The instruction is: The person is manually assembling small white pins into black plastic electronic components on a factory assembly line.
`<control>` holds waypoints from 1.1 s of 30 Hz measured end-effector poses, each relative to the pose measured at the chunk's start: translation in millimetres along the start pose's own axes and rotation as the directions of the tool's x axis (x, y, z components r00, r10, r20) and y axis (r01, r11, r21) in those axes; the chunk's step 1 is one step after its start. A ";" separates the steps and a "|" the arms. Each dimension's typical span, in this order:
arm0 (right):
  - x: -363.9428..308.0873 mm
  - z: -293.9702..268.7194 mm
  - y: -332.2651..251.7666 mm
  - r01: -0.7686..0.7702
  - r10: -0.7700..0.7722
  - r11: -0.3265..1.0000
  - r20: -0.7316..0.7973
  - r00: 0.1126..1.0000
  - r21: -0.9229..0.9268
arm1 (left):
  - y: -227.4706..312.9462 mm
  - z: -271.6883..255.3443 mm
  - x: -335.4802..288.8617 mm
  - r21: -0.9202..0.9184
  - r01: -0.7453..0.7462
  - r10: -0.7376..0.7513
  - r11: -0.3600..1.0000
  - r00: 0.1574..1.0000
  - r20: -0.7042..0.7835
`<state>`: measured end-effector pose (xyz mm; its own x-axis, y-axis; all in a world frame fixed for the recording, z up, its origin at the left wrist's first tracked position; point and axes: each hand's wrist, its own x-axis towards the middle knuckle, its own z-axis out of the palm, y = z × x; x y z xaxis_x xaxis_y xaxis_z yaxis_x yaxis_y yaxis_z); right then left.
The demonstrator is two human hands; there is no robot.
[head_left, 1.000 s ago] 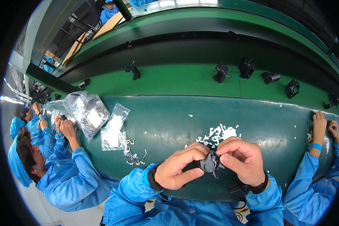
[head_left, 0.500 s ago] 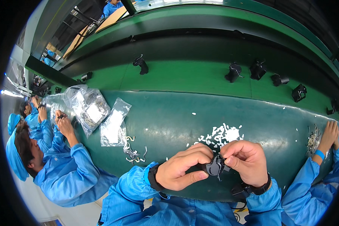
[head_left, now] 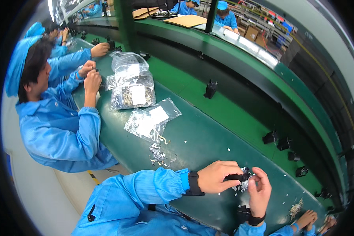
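Observation:
A small black plastic part (head_left: 236, 177) is gripped between the thumb and curled fingers of my left hand (head_left: 218, 176), above the green worktop. Close at its right end is my right hand (head_left: 260, 192), thumb and fingers bent and apart, with nothing visible between them. Whether its fingertips touch the part I cannot tell. Beneath the part lies a pile of small white pieces (head_left: 240, 188), mostly covered by my hands. Near my right wrist is another black object (head_left: 243, 212), partly hidden.
Clear plastic bags (head_left: 150, 118) and loose short cables (head_left: 158, 154) lie left on the worktop (head_left: 200, 141). Beyond its edge, a green belt (head_left: 240, 108) carries several black parts, one upright (head_left: 211, 89). Co-workers sit left (head_left: 59, 118); other hands (head_left: 306, 218) work at lower right.
The view has swung left, so everything sits differently in the picture. My right fingers have loosened from the black part, which my left hand still holds, now turned.

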<state>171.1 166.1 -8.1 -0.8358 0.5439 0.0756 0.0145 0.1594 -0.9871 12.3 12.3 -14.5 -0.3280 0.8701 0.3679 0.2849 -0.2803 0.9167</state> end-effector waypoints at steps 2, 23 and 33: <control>5.4 11.3 -16.8 0.138 -0.153 0.889 0.000 0.988 -0.437 | -6.2 -0.1 -3.7 0.087 0.007 0.007 0.996 0.988 -0.157; 263.9 19.8 48.0 -0.068 0.017 0.810 -0.092 0.996 -0.583 | -23.2 3.0 2.7 -0.086 0.095 -0.120 0.992 0.925 -0.359; 223.9 40.0 -10.8 0.056 -0.040 0.527 0.041 0.998 -0.848 | -13.5 15.6 -3.3 -0.277 -0.086 0.050 0.957 0.990 -0.134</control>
<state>-38.2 253.2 13.9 -0.8572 0.5032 0.1094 0.4265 0.8129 -0.3966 23.5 19.6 -30.5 -0.4313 0.7927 0.4308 0.0515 -0.4551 0.8889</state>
